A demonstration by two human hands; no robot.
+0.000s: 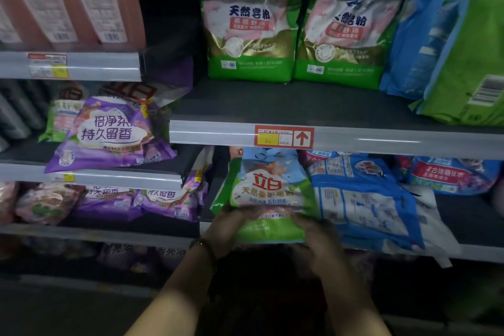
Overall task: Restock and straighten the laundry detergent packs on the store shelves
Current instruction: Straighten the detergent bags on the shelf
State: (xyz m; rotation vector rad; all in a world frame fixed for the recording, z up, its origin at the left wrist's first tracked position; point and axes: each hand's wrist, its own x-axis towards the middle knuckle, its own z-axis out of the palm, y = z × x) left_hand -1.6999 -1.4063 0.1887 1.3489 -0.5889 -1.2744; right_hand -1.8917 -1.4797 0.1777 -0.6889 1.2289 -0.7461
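Left grip [227,229] and right grip [316,243] each clasped the bottom edge of the green-and-white plastic detergent pack [268,191]. Pack sat at the front of the dark lower shelf [474,226], touching a blue-and-white pack [362,199].

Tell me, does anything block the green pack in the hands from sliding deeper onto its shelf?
Partly. The left hand and right hand grip the green pack at its lower edge. A blue pack lies against its right side, and a red-topped pack shows behind its top left corner.
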